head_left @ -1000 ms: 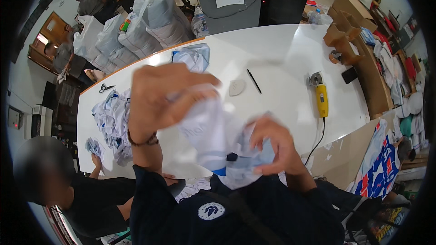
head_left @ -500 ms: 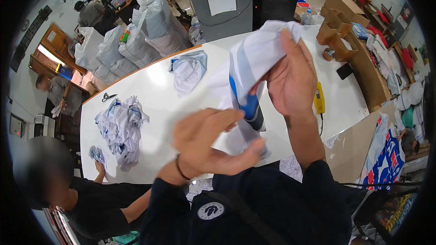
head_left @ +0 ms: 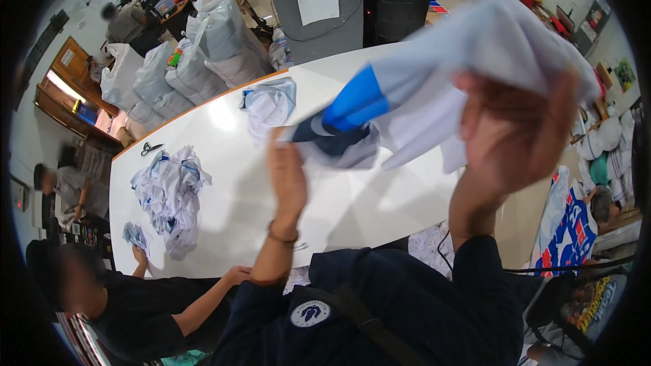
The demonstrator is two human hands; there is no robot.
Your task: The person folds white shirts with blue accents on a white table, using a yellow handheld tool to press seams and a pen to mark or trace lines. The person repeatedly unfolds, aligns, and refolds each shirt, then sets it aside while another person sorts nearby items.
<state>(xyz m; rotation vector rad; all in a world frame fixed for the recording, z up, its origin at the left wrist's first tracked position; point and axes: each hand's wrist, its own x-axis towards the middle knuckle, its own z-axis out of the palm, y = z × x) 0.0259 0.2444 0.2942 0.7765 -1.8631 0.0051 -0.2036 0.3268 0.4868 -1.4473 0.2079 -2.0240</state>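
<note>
Above the white table (head_left: 325, 220), a piece of white fabric (head_left: 380, 98) with bright blue and dark navy parts is stretched between my hands. My left hand (head_left: 287, 173), a dark bracelet on its wrist, pinches the navy end of the cloth. Higher up on the right, my right hand (head_left: 505, 139) grips the white end, which drapes over its fingers; motion blurs both. A crumpled white and pale blue cloth (head_left: 270, 105) lies beyond my left hand. Further left is a heap of similar fabric pieces (head_left: 173, 196).
Black scissors (head_left: 151, 148) rest near the table's left edge. A co-worker in black (head_left: 146, 305) sits at the left, one hand on a small cloth (head_left: 135, 235). Stuffed white sacks (head_left: 224, 37) stand behind the table, beside a grey cabinet (head_left: 315, 0).
My right hand has swung up and right with the fabric, now spread out between both hands. My left hand has moved up and taken the navy end. The view has shifted slightly.
</note>
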